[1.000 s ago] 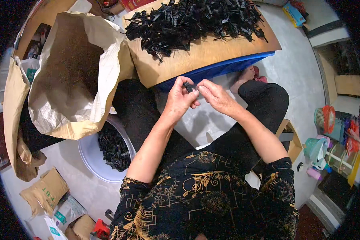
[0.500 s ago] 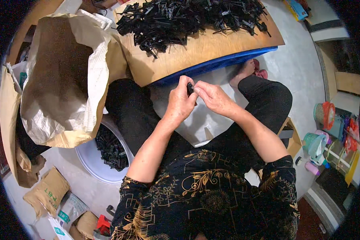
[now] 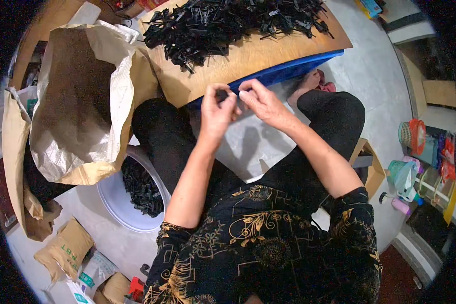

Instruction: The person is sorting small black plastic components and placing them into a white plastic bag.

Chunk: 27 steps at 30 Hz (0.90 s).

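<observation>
Gripping a small black plastic-looking part (image 3: pixel 221 95), the left hand (image 3: pixel 214 115) has its thumb and curled fingers around it, just off the near edge of the flat, pale-brown wooden board (image 3: pixel 258 55), which serves as reference. Right hand (image 3: pixel 263 107), just beside the left at the same board edge: thumb and forefinger drawn together, remaining fingers bent; cannot tell whether anything is pinched between them. Beyond the hands, on the board's far portion: a broad, tangled heap of thin black plastic-looking pieces (image 3: pixel 223 33). Directly under the board's near edge: a deep-blue box-like support (image 3: pixel 289 70). Below the board's right end: a bare foot (image 3: pixel 305 87). Left of the board: a large open brown paper sack with white lining (image 3: pixel 76 111). Nearer the wearer than the board, and left of it: a round white tub (image 3: pixel 108 202) containing short black pieces (image 3: pixel 143 190). Nearer the wearer and right of the board: an open tan cardboard box (image 3: pixel 374 175).
</observation>
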{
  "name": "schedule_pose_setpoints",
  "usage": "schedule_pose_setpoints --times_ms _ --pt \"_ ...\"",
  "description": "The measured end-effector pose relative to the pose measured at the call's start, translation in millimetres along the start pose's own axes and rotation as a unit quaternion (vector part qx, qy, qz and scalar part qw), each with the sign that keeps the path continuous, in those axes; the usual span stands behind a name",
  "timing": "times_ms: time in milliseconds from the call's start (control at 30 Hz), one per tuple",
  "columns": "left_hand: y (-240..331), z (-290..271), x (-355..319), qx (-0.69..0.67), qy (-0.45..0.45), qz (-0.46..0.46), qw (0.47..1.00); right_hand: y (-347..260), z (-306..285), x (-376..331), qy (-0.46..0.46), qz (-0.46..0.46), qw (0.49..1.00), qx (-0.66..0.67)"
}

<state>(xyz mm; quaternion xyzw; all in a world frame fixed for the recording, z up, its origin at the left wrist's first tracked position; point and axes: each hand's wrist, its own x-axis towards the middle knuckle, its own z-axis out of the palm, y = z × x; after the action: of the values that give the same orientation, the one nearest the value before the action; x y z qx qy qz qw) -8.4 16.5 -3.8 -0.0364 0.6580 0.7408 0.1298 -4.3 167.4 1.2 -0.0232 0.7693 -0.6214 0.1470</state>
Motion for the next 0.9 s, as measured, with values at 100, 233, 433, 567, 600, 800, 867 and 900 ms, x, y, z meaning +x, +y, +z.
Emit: schedule_pose_setpoints --times_ms 100,233,433,567,600,800,867,900 --pt "10 -7 -3 -0.209 -0.020 -0.076 0.975 9 -7 -4 -0.011 0.013 0.997 0.069" --pt "9 -10 -8 -0.277 -0.050 -0.110 0.953 -2 -12 -9 -0.045 0.033 0.988 0.147" --pt "3 -15 -9 -0.275 -0.118 -0.134 0.945 -9 -10 -19 -0.058 0.021 0.979 0.193" --pt "5 -9 -11 -0.265 -0.099 -0.121 0.952 -5 -6 -21 -0.053 -0.018 0.984 0.168" --pt "4 -8 -12 -0.247 -0.097 -0.125 0.956 -5 -6 -21 -0.053 -0.017 0.984 0.168" --pt "2 -9 -12 -0.245 -0.166 -0.120 0.948 -1 -6 -14 -0.022 -0.032 0.988 0.146" --pt "5 -7 -15 -0.256 -0.194 -0.128 0.938 -3 -6 -11 -0.071 0.007 0.978 0.197" --pt "7 -5 -16 -0.256 -0.183 -0.137 0.939 -2 -8 -12 -0.084 0.041 0.976 0.195"
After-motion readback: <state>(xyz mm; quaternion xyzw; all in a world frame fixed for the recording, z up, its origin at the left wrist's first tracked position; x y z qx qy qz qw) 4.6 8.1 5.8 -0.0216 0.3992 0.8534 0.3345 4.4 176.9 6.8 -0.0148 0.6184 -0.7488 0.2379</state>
